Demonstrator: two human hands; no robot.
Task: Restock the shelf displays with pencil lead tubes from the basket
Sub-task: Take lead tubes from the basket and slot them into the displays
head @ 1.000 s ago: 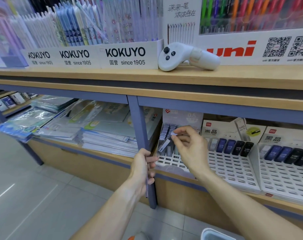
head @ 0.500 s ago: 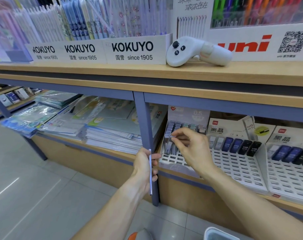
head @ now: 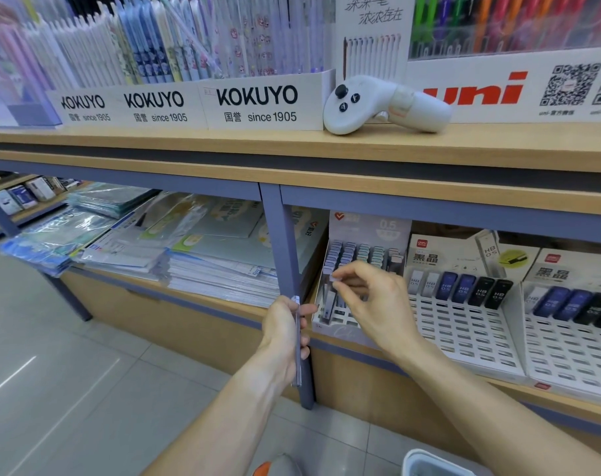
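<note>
My right hand (head: 367,297) pinches the top of a pale lead tube (head: 330,300) that stands in the left column of a white slotted display rack (head: 340,321) on the lower shelf. Rows of pale blue and green tubes (head: 357,254) fill the rack's back. My left hand (head: 285,333) grips a thin lilac lead tube (head: 297,341) upright, in front of the blue shelf post (head: 287,269). A white basket rim (head: 426,458) shows at the bottom edge.
Two white racks with dark HB 0.5 tubes (head: 464,286) stand to the right. Stacked plastic folders (head: 189,255) fill the left bay. A white controller (head: 381,101) lies on the upper wooden shelf (head: 223,146) before pen displays.
My right hand has lowered the tube deeper into the rack's left column. My left hand has risen slightly beside the post, its thin tube now showing upright.
</note>
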